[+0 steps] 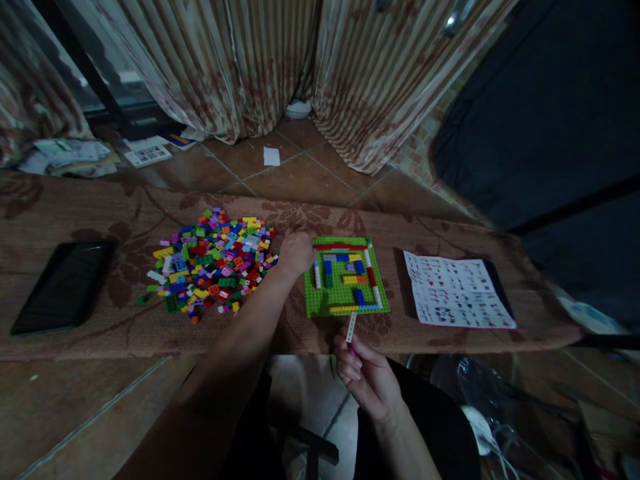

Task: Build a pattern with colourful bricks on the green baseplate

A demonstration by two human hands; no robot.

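Observation:
The green baseplate (313, 303) lies on the cloth-covered bench, with red, white, yellow and blue bricks along its sides and several more inside. At its upper left edge is my left hand (297, 252), fingers curled and closed; what they hold, if anything, is hidden. Just below the near edge, my right hand (367, 380) pinches a long white brick (351, 328) that points up toward the plate. Something magenta shows between those fingers. A heap of loose multicoloured bricks (215, 260) spreads to the left of my left hand.
A black tablet (63, 287) lies at the bench's left. On the right, a printed sheet (457, 290) rests over a dark flat object. Striped curtains (240, 67) hang beyond the bench, and papers (70, 157) lie on the tiled floor. Clear plastic and a cable are at lower right.

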